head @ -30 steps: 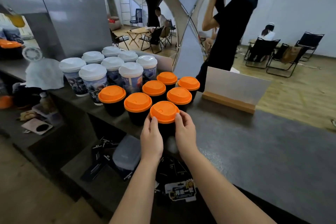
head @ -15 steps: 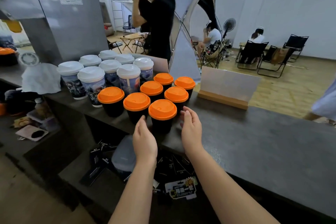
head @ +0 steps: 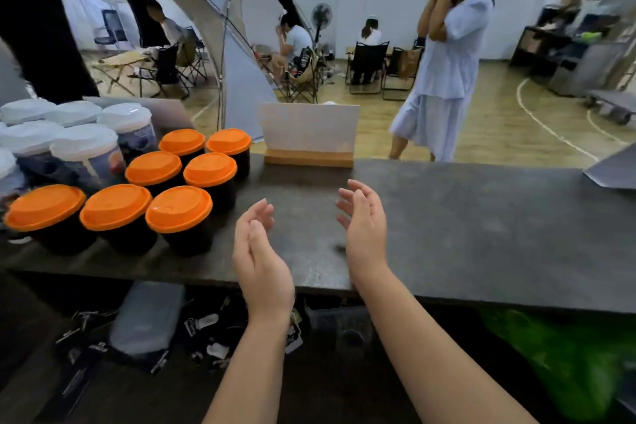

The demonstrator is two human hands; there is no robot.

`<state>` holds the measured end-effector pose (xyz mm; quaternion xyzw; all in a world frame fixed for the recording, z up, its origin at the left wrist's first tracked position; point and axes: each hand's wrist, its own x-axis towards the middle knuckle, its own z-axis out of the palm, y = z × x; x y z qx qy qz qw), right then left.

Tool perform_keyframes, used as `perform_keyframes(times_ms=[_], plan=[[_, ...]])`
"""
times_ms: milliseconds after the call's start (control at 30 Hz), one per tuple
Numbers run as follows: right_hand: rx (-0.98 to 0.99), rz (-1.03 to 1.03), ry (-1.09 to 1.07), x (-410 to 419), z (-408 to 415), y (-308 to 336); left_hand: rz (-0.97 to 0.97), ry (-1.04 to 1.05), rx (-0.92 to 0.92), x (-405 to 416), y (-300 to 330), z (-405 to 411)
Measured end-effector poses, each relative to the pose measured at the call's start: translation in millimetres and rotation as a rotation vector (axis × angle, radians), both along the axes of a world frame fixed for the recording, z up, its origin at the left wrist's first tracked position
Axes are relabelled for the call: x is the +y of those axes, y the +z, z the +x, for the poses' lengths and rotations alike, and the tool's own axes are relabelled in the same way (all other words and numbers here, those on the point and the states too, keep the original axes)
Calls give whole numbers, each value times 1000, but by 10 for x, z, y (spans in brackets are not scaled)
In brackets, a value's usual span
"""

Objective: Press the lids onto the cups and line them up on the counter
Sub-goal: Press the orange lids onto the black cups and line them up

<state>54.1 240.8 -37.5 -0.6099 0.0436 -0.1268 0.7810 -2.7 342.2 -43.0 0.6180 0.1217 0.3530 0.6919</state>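
Several black cups with orange lids stand in rows at the left of the dark counter (head: 464,234); the nearest one (head: 179,213) is at the right end of the front row. Behind them stand several taller printed cups with white lids (head: 82,148). My left hand (head: 261,251) hovers open over the counter's front edge, just right of the nearest orange-lidded cup and apart from it. My right hand (head: 361,217) is open too, palm facing left, over bare counter. Neither hand holds anything.
A white sign in a wooden base (head: 308,134) stands at the counter's back edge. Clutter and a grey box (head: 148,317) lie on a shelf below, with a green bag (head: 564,348) at right. A person in white (head: 444,55) stands beyond the counter; others sit farther back.
My hands let go of the nearest orange-lidded cup and moved right, away from it, fingers spread. My view swung right, so the cups now sit at the left.
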Motion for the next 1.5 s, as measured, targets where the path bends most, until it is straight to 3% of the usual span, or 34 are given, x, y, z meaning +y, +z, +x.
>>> perform_keyframes(times_ms=[500,867,1033,1200,1367,1500], plan=[[-18,15,-625,-3003,-567,46,-63,-605,90,-2767,104,257],[-15,10,-1038,-5818,-1214,131,-191,-1068,317,-5639,331,107],[118,-53,-1218,-7091,-1396,27,-34,-1363,427,-6976,259,33],[248,-135,-1138,-7827,-1323,101,29,-1519,598,-7767,191,88],[323,-89,-935,-7957,-1186,165,-130,-1615,691,-8200,215,140],[226,-98,-1038,-7728,-1149,164,-139,-1656,663,-8384,-125,328]])
